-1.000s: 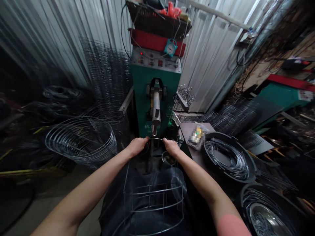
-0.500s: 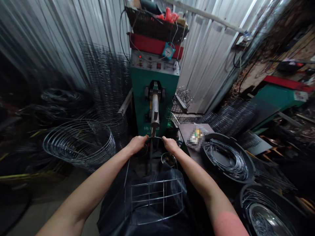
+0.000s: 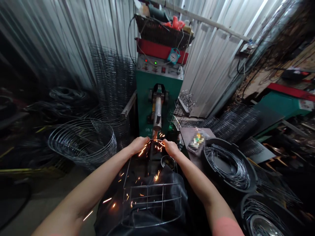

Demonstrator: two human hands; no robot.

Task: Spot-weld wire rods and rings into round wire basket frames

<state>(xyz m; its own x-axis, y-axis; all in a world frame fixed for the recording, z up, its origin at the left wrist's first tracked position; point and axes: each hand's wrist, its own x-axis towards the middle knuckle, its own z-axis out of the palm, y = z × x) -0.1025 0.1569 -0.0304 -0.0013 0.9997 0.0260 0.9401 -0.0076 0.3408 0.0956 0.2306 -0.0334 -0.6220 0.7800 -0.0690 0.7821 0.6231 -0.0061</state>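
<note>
A wire frame [image 3: 152, 187] of bent metal rods hangs over my dark apron, its far rim under the electrode of a green spot welder [image 3: 159, 78]. My left hand [image 3: 140, 145] is closed on the rim just left of the electrode [image 3: 157, 121]. On the other side, my right hand [image 3: 171, 147] pinches the same rim. Orange sparks [image 3: 157, 175] fly from the contact point and scatter down over the frame and apron. Red and green lamps glow on the welder's panel. The fingertips are partly hidden by the hands.
Wire rings [image 3: 82, 141] are heaped at left, with tall stacked wire pieces [image 3: 112, 75] behind. At right, black tubs [image 3: 206, 167] hold bent wires, near a small table [image 3: 184, 134]. Another green machine [image 3: 278, 101] stands farther right.
Sparks have burst out at the electrode, and a green lamp has lit on the panel. Both hands keep their grip on the rim. The view has shifted slightly.
</note>
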